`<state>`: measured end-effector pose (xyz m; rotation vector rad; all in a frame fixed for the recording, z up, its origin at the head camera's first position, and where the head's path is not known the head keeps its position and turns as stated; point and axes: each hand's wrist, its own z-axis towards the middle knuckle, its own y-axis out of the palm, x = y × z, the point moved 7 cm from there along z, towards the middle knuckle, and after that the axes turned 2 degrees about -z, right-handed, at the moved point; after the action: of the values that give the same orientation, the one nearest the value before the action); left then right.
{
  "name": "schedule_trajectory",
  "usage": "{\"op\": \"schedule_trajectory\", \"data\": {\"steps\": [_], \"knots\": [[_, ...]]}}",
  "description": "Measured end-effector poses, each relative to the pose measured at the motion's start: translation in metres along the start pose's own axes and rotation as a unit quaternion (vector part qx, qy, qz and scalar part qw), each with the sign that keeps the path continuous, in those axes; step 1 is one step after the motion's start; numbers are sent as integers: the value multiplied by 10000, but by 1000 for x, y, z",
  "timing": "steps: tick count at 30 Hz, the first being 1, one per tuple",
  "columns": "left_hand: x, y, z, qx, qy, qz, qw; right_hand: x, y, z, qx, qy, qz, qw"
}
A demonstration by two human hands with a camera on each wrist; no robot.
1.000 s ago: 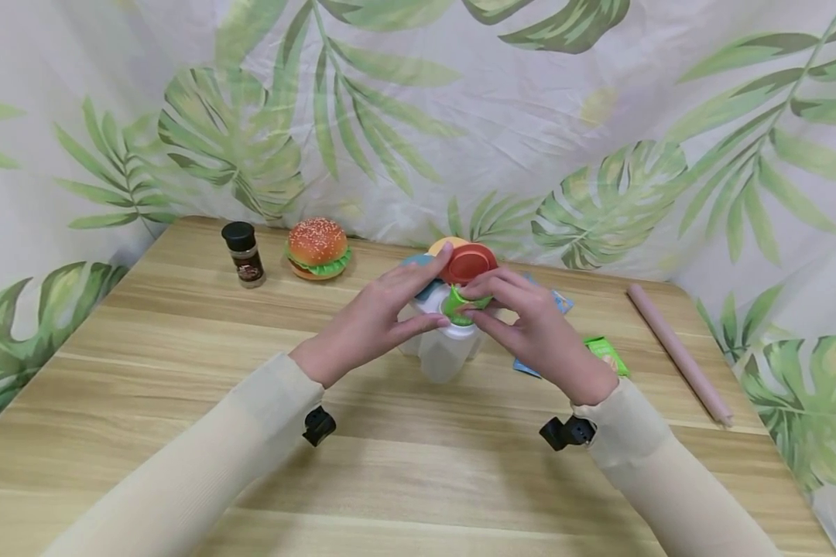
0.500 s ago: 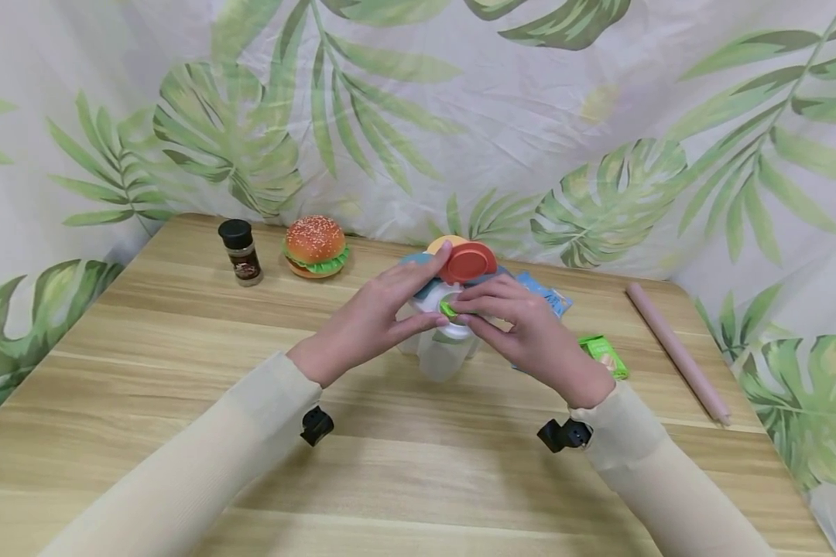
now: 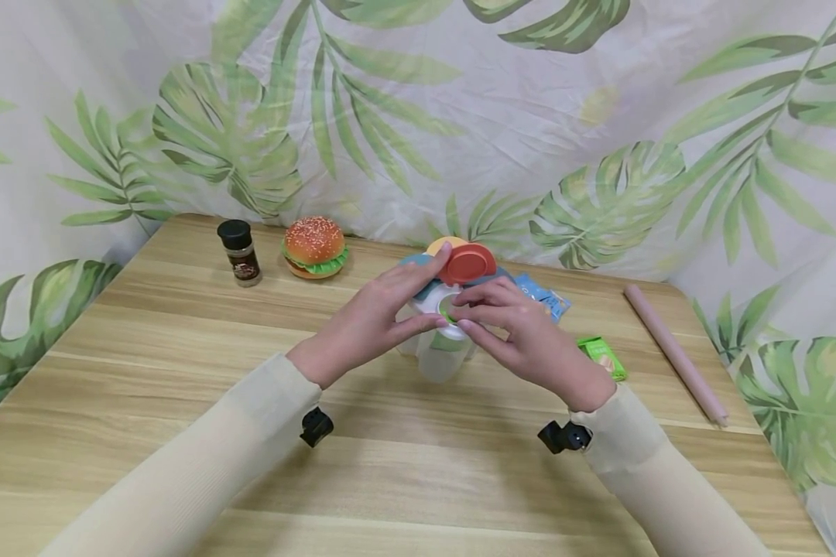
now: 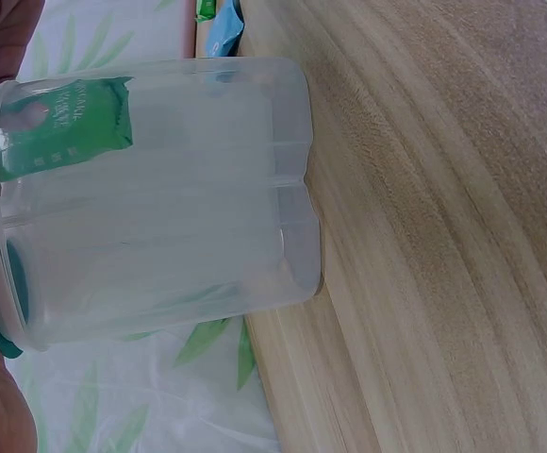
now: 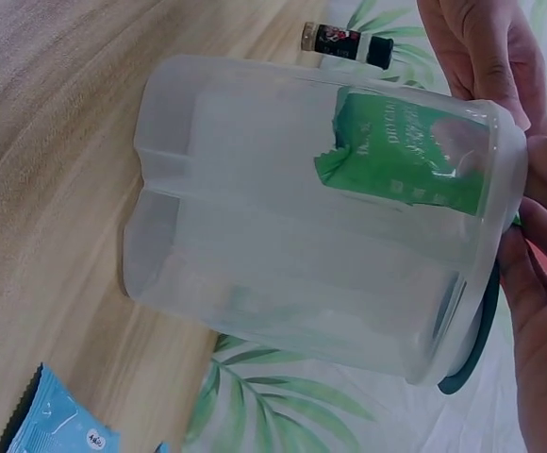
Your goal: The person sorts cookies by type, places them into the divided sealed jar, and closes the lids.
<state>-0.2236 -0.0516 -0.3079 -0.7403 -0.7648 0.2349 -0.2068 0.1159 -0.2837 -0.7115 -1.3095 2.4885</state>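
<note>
The green packet point(image 5: 396, 151) is sitting lower than a second ago: then it was standing up out of the container point(image 3: 440, 365), half a second ago only a small piece was poking out, and now most of it is hanging inside, showing through the wall just below the rim. The right hand point(image 3: 529, 333) is coming down with it, its fingertips now lying low at the container's mouth. Toward the far edge of the worktop point(image 3: 390, 487), a blue packet point(image 3: 545, 299) is showing more beside that hand, while the blue corner once peeking out nearer the worktop's near edge is now being hidden.
</note>
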Motion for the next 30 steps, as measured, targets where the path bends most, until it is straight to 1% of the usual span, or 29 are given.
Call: {"op": "schedule_trajectory", "data": {"steps": [6, 8, 11, 16, 22, 27, 28, 30], "knots": [[0, 0, 0, 12, -37, 18, 10000, -1, 2, -1, -279, 136, -30, 9995], [0, -1, 0, 9, -41, 25, 10000, 0, 3, -2, -274, 127, -10, 9995], [0, 0, 0, -6, -44, 22, 10000, 0, 2, -3, -148, 54, 73, 9998], [0, 1, -1, -1, -49, 16, 10000, 2, -2, -7, 114, 20, 411, 9991], [0, 0, 0, 49, 9, -11, 10000, 10, -16, -17, 542, 295, 816, 9947], [-1, 0, 0, 40, -15, -47, 10000, 26, -35, -39, 1209, 394, 901, 9878], [-1, 0, 0, 33, -26, -46, 10000, 31, -39, -44, 1351, 443, 871, 9860], [-1, 0, 0, 24, -37, -48, 10000, 43, -44, -56, 1548, 673, 755, 9828]]}}
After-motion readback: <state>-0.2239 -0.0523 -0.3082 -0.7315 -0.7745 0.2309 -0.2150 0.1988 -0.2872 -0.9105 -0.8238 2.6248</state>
